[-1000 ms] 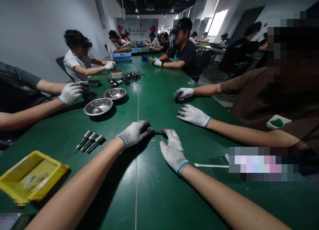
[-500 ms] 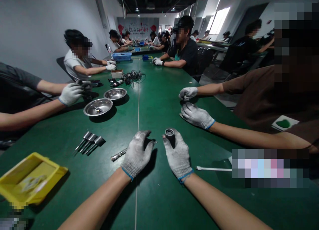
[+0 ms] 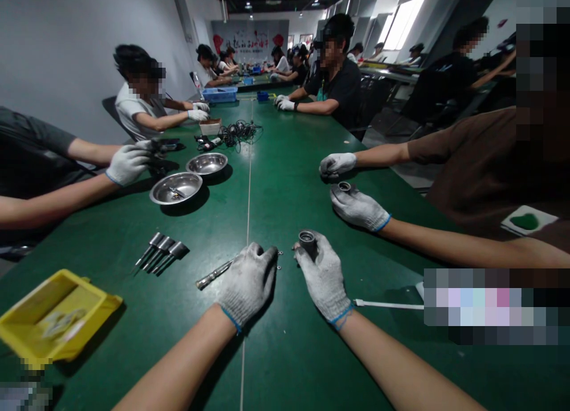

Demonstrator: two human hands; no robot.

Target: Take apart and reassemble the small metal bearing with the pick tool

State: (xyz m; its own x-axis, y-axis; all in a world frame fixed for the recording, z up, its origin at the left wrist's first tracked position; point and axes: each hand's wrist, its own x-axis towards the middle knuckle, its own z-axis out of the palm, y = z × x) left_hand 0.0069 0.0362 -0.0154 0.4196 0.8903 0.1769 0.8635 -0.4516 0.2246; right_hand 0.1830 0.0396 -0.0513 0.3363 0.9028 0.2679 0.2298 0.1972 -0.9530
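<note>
My right hand (image 3: pixel 327 274), in a white knit glove with a blue cuff, is wrapped round a dark, hollow cylindrical part (image 3: pixel 307 240). The part stands upright with its ringed opening facing up. My left hand (image 3: pixel 247 280), gloved the same way, rests low over the table with thumb and fingers drawn together; whether anything is pinched there is hidden. Just right of its fingertips lie two tiny metal pieces, an upper one (image 3: pixel 280 252) and a lower one (image 3: pixel 278 267). A slender metal tool (image 3: pixel 214 275), like a screwdriver, sticks out from behind my left hand.
Several metal-headed rods (image 3: pixel 161 252) lie on the green table (image 3: pixel 285 369) at left, near a yellow bin (image 3: pixel 89 292). Two steel bowls, one nearer (image 3: pixel 169 196) and one farther (image 3: pixel 207 163), stand beyond. A co-worker's gloved hands (image 3: pixel 360 206) and a white cable (image 3: pixel 387 304) are at right.
The thumb and fingers of my left hand have come together from a wider gap, and a second tiny metal piece now shows beside them. My right hand keeps its hold on the cylindrical part.
</note>
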